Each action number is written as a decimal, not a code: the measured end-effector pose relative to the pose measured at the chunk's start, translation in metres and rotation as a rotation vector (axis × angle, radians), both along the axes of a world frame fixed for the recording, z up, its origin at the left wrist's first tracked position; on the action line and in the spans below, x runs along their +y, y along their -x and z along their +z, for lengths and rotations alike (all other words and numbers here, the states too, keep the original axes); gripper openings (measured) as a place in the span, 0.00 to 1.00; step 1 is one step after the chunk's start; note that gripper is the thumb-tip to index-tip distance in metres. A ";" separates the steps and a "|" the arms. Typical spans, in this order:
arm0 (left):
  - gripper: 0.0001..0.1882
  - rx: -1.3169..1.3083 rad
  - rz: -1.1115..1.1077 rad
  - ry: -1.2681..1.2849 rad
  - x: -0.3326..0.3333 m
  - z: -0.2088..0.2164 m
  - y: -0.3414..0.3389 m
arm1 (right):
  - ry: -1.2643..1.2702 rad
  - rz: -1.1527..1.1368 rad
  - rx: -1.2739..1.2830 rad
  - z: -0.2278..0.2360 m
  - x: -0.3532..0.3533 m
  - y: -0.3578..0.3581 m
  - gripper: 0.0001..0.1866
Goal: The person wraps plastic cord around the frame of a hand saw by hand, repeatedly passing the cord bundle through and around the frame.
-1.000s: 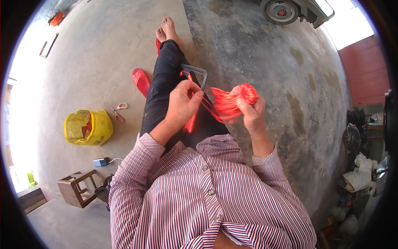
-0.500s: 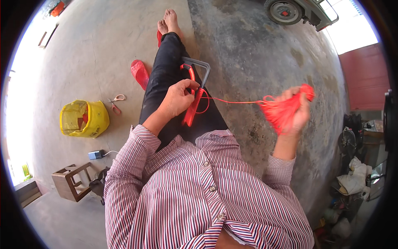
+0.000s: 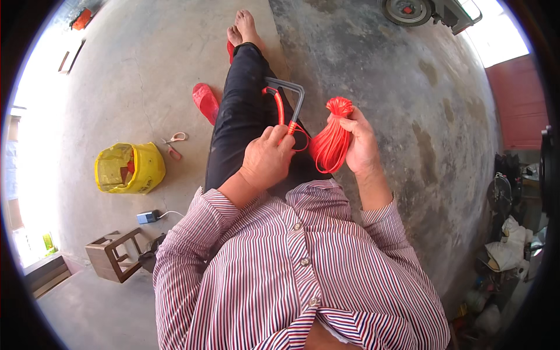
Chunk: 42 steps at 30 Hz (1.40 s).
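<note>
Over my lap, my left hand [image 3: 265,157] is closed around the lower end of a grey angular frame [image 3: 300,99]. Red cord is wound tightly along parts of this frame, and its end under my fingers is hidden. A small loop of cord [image 3: 307,140] hangs beside my left knuckles. To the right, my right hand [image 3: 363,143] grips a hank of red cord [image 3: 331,146], bunched at the top with its strands drooping in loops. The hank is close to the frame, just right of my left hand.
On the floor to the left lie scissors [image 3: 174,146] beside a yellow bag [image 3: 149,169] with red material inside. A red slipper [image 3: 205,102], a small charger [image 3: 148,217] and a wooden stool [image 3: 111,256] are also there. A vehicle wheel [image 3: 408,10] stands at the far right.
My right hand has come in leftward with the hank, from far out to the right. The stretched cord between hank and frame has gone slack. My left hand has shifted slightly lower on the frame.
</note>
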<state>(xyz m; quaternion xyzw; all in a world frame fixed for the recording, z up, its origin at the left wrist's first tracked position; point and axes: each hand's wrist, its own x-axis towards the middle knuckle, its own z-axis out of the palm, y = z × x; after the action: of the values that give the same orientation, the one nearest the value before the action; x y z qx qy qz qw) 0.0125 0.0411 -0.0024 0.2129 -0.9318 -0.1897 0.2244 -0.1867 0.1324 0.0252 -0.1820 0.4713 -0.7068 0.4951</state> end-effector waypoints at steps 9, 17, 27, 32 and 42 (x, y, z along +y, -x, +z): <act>0.09 0.189 -0.050 0.023 -0.008 0.016 0.004 | 0.054 -0.014 0.079 0.017 -0.025 -0.009 0.12; 0.06 0.202 -0.134 -0.227 -0.013 0.067 0.006 | 0.003 0.640 0.442 -0.002 -0.034 -0.021 0.11; 0.09 0.280 -0.037 -0.758 -0.063 0.058 0.024 | -0.109 0.748 1.433 0.035 -0.024 -0.035 0.20; 0.07 0.396 0.000 -1.040 -0.075 0.040 0.031 | -0.051 0.630 1.442 0.021 -0.021 -0.024 0.16; 0.06 0.564 0.049 -1.258 -0.067 -0.002 0.046 | 0.448 0.092 0.535 0.049 0.007 -0.012 0.18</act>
<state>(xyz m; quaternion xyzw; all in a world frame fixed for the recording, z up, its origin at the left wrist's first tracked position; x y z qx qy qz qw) -0.0331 -0.0255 -0.0040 0.2663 -0.5456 -0.7373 0.2963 -0.1752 0.1389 0.0743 -0.4858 0.4088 -0.6971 0.3330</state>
